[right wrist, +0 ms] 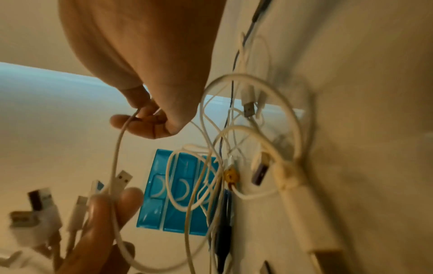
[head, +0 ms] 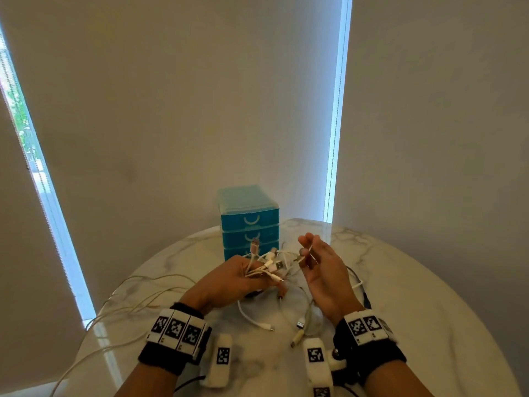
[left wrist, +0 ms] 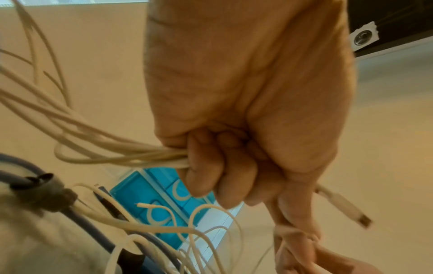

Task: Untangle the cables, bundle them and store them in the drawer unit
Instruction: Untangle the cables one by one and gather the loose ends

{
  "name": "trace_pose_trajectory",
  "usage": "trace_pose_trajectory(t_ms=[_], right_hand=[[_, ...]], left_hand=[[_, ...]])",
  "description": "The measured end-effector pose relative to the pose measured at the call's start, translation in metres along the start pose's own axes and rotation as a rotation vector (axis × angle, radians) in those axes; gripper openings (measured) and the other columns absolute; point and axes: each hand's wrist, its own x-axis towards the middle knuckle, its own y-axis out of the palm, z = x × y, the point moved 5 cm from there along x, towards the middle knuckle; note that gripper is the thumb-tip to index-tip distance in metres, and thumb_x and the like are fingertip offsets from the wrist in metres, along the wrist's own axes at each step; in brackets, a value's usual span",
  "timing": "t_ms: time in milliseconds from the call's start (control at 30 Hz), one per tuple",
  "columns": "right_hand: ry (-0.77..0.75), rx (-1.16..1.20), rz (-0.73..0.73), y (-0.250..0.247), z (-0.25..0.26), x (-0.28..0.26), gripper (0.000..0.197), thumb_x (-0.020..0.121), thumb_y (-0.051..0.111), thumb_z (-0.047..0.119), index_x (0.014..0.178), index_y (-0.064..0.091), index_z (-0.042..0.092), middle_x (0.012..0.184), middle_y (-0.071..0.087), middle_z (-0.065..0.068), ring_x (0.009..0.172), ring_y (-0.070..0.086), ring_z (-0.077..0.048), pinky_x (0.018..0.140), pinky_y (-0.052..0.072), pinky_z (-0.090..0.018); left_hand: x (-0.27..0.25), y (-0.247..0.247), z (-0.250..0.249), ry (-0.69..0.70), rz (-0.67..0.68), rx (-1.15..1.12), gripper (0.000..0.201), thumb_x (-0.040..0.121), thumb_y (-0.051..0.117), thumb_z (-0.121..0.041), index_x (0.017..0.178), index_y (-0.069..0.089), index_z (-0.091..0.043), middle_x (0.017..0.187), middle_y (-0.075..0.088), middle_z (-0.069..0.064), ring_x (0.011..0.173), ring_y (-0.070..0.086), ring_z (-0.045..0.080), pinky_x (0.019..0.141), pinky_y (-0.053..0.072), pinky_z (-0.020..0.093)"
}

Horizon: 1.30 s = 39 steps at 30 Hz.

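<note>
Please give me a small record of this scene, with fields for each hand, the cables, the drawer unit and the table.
left hand: grips a bunch of white cables, plug ends fanned out past the fingers
right hand: pinches one thin white cable between thumb and fingers
loose cables: tangled on the table under both hands, some trailing off to the left
drawer unit: blue, behind the hands, visible drawers closed
table: round, white marble look
</note>
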Motion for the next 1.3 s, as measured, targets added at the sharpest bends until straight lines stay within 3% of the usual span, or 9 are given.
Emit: trace_pose_trajectory(t_ms=[100, 200, 367, 600, 733, 900, 1033, 1167, 1300], right_hand=[[-0.032, -0.148, 0.177, 0.016, 0.003, -0.006, 0.027, 0.111, 0.054, 0.019, 0.128, 0.070, 0.005, 0.088, 0.065, -0.006, 0.065, 0.055, -0.011, 0.057, 0.049, -0.024], [-0.016, -0.383, 0.369, 0.037, -0.008, -0.022, 0.024, 0.110, 0.053, 0.013, 0.119, 0.075, 0.008, 0.085, 0.063, -0.009, 0.063, 0.051, -0.013, 0.058, 0.045, -0.023], [0.082, -0.745, 0.634, 0.049, -0.035, -0.040, 0.022, 0.107, 0.063, 0.018, 0.117, 0.075, 0.002, 0.086, 0.070, -0.010, 0.065, 0.058, -0.016, 0.057, 0.044, -0.023], [-0.006, -0.830, 0.576, 0.049, -0.026, -0.039, 0.021, 0.105, 0.068, 0.022, 0.115, 0.079, 0.007, 0.085, 0.073, -0.005, 0.067, 0.059, -0.010, 0.060, 0.045, -0.016], [0.096, -0.919, 0.596, 0.047, -0.036, -0.041, 0.025, 0.105, 0.069, 0.022, 0.117, 0.077, 0.002, 0.090, 0.080, -0.001, 0.072, 0.065, -0.010, 0.063, 0.046, -0.021], [0.305, -0.226, 0.387, 0.036, -0.024, -0.030, 0.042, 0.098, 0.057, 0.012, 0.137, 0.066, 0.001, 0.134, 0.072, -0.021, 0.120, 0.072, -0.034, 0.095, 0.057, -0.043], [0.426, 0.161, 0.220, 0.029, -0.012, -0.025, 0.047, 0.110, 0.052, 0.027, 0.137, 0.062, -0.010, 0.132, 0.071, -0.027, 0.110, 0.075, -0.034, 0.101, 0.060, -0.043], [0.321, 0.115, -0.017, 0.016, -0.015, -0.013, 0.036, 0.116, 0.042, 0.027, 0.126, 0.056, -0.005, 0.079, 0.063, -0.010, 0.061, 0.056, -0.015, 0.043, 0.049, -0.019], [0.095, -0.374, 0.023, 0.021, 0.004, -0.018, 0.038, 0.116, 0.038, 0.034, 0.101, 0.063, 0.010, 0.062, 0.041, 0.002, 0.050, 0.031, -0.009, 0.040, 0.021, -0.019]], left_hand=[[0.000, -0.015, 0.004, -0.062, -0.310, -0.163, 0.027, 0.105, 0.063, -0.046, 0.100, 0.087, -0.034, 0.089, 0.079, -0.025, 0.085, 0.071, -0.010, 0.091, 0.055, 0.027], [-0.002, -0.021, 0.007, -0.117, -0.489, -0.345, 0.042, 0.105, 0.054, -0.058, 0.091, 0.086, -0.034, 0.050, 0.056, -0.015, 0.043, 0.047, 0.002, 0.051, 0.036, 0.020], [-0.006, -0.035, 0.015, -0.044, -0.599, -0.591, 0.034, 0.098, 0.069, -0.052, 0.106, 0.085, -0.024, 0.049, 0.039, -0.006, 0.049, 0.026, 0.013, 0.044, 0.024, 0.023], [-0.011, -0.038, 0.014, -0.185, -0.463, -0.294, 0.050, 0.090, 0.070, -0.069, 0.094, 0.084, -0.021, 0.061, 0.069, -0.010, 0.044, 0.051, 0.001, 0.050, 0.040, 0.020], [-0.011, -0.032, 0.002, -0.096, -0.410, -0.300, 0.024, 0.090, 0.082, -0.044, 0.093, 0.086, -0.021, 0.089, 0.083, -0.006, 0.083, 0.076, 0.004, 0.080, 0.056, 0.026], [-0.015, -0.030, -0.010, 0.010, -0.265, -0.201, 0.017, 0.095, 0.080, -0.035, 0.093, 0.085, -0.019, 0.088, 0.082, -0.001, 0.078, 0.074, 0.004, 0.073, 0.054, 0.016], [-0.003, -0.012, 0.001, -0.042, -0.111, -0.006, 0.025, 0.089, 0.086, -0.042, 0.090, 0.085, -0.018, 0.084, 0.080, 0.000, 0.074, 0.070, 0.013, 0.077, 0.056, 0.027], [-0.001, -0.007, 0.005, -0.060, -0.065, 0.011, 0.037, 0.089, 0.085, -0.046, 0.084, 0.081, -0.010, 0.068, 0.069, -0.006, 0.062, 0.055, 0.000, 0.063, 0.043, 0.016], [-0.003, -0.026, 0.013, -0.150, -0.393, -0.158, 0.030, 0.100, 0.069, -0.050, 0.093, 0.086, -0.027, 0.080, 0.078, -0.022, 0.071, 0.067, -0.010, 0.069, 0.044, 0.018]])
